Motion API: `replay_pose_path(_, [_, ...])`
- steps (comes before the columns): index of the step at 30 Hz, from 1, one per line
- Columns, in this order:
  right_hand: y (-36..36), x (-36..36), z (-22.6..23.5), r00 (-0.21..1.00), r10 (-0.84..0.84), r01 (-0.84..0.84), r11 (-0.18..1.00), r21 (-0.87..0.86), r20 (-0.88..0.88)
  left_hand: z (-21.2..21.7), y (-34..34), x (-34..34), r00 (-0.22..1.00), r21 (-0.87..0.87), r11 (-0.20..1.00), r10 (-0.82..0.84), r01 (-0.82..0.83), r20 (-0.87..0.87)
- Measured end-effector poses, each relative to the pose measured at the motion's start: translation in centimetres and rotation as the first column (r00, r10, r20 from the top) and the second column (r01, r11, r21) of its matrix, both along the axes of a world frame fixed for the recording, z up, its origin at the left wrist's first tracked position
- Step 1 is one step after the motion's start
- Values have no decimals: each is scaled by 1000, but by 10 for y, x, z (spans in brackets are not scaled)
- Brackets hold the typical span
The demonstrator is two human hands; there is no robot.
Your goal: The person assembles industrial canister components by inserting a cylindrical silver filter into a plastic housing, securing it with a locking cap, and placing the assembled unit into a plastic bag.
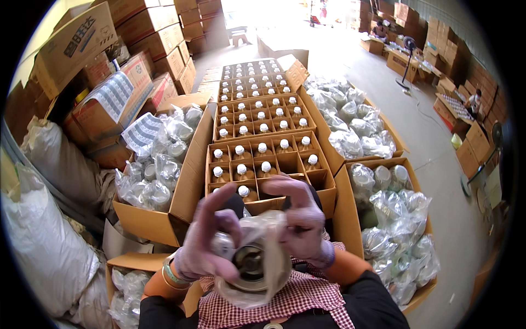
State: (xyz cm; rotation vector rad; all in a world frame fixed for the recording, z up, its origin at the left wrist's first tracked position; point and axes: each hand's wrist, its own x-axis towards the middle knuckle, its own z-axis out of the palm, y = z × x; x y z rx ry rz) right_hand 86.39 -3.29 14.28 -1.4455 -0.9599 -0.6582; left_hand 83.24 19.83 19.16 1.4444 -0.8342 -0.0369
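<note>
A round container (276, 270) with a dark, ringed middle, wrapped in a clear plastic bag (271, 223), sits between my hands above my checked apron (279, 308). My left hand (204, 249), in a thin pale purple glove, curls round its left side, thumb low and index finger raised. A small whitish part by that palm is too blurred to name. My right hand (308, 227), gloved alike, closes its fingers on the bag's upper right edge. Just beyond, a divided carton (263, 205) holds several white-capped bottles (239, 151) and some vacant compartments.
More bottle cartons (307, 115) continue in a row away from me. Open boxes of bagged clear containers stand left (167, 145), right (405, 208) and far right (345, 109). White sacks (46, 236) and stacked cartons (150, 33) line the left. A fan (408, 44) stands across the floor.
</note>
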Motion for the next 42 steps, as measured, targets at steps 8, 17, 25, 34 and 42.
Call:
replay_pose_path(8, [54,35,15,976,209,-217,961,-171,-64,-35,72,6,760,304,713,647,-631,59])
replay_pose_path(17, [-12,-25,-175,263,-22,342,937,72,-965,-243,159,-33,448,278,643,724,-714,-525])
replay_pose_path(25, [42,38,-206,48,258,-364,904,224,-965,-175,113,-4,790,527,737,585,-423,-184])
replay_pose_path(34, [-209,-89,-108,410,-778,440,626,-644,-476,-155,-36,106,856,-203,878,331,-433,-397])
replay_pose_path(42, [-387,-207,-165,-6,-995,341,-93,-935,96,-149,-85,110,848,68,967,250,-247,-468])
